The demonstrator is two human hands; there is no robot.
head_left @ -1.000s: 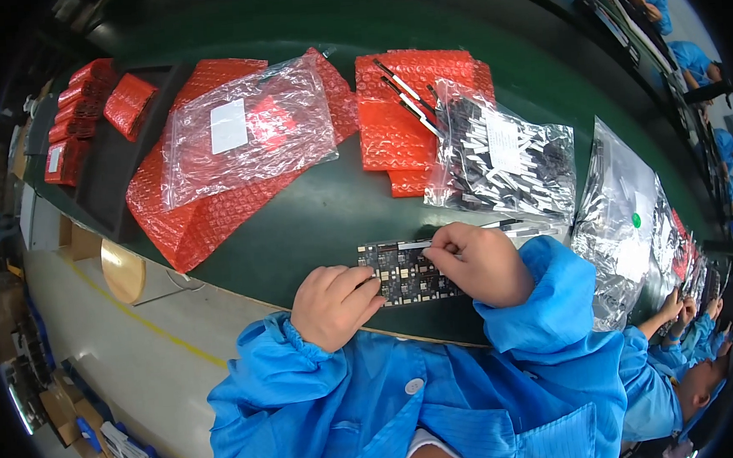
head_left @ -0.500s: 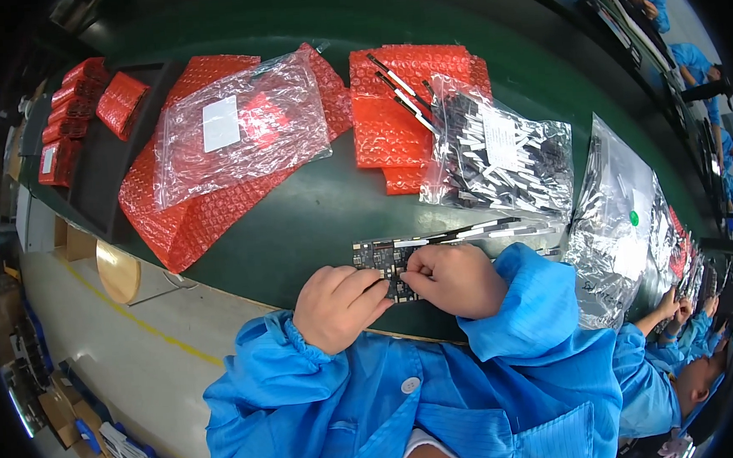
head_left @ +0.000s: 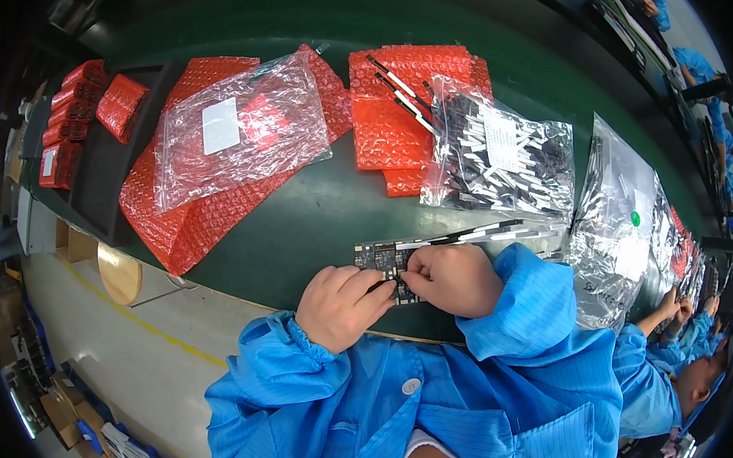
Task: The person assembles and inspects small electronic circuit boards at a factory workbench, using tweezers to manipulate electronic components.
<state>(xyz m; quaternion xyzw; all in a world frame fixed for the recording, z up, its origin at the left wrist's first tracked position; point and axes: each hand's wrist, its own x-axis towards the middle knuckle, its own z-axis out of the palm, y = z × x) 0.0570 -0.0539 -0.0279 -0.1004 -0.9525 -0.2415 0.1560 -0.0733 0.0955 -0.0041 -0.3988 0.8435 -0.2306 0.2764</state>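
Observation:
A dark circuit board [head_left: 374, 253] with small pale parts lies near the table's front edge, partly hidden under both hands. My left hand [head_left: 338, 308] is curled over its left side, with the fingers closed on the board. Thumb and forefinger of my right hand [head_left: 458, 279] are pinched together at the middle of the board; what they hold is too small to make out. Several black and white thin strips [head_left: 484, 233] extend rightward from the board's far edge, just beyond my right hand.
A clear bag of black and white strips [head_left: 496, 158] lies on red bubble wrap [head_left: 390, 131]. Farther left are a clear bag [head_left: 241, 165] on more red wrap and a black tray [head_left: 99, 182] with red packets. Another bag [head_left: 621, 213] and a co-worker [head_left: 653, 379] are at right.
Both hands stay at the board with only slight shifts of the fingers. The board and the bags look the same.

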